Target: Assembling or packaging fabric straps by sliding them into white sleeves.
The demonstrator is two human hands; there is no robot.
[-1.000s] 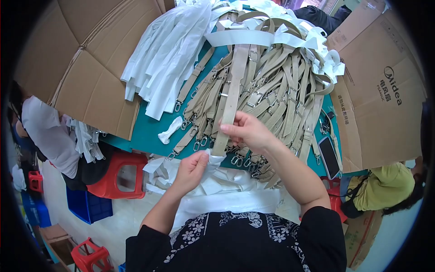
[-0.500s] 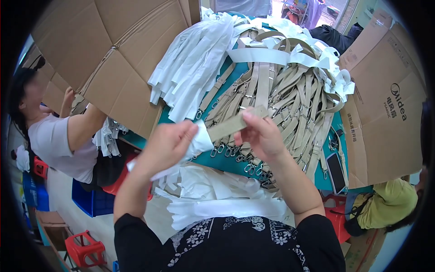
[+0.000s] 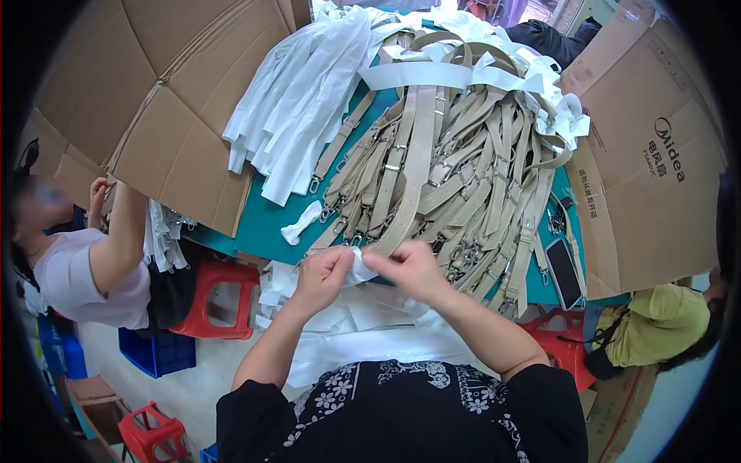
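My left hand (image 3: 324, 275) is closed, its thumb and fingers pinching a white strip (image 3: 358, 268) at the table's near edge. Close beside it, my right hand (image 3: 411, 272) is also closed, gripping the tan strap (image 3: 403, 220) where it meets the white strip. The strap runs up and away from my fingers over the pile of tan straps (image 3: 494, 166) with metal buckles and clips. My fingers hide how strip and strap join. A small crumpled white piece (image 3: 301, 223) lies on the green table beyond my left hand.
White strips (image 3: 305, 85) lie in a bundle at the far left. Tall cardboard (image 3: 185, 147) flanks the left, another cardboard panel (image 3: 641, 170) the right. A phone (image 3: 563, 274) lies at right. Co-workers sit on both sides; a red stool (image 3: 220, 301) is at left.
Both hands have come lower and closer together, with the strap now hanging down to them. The view has shifted slightly. At left, the co-worker's arm has moved.
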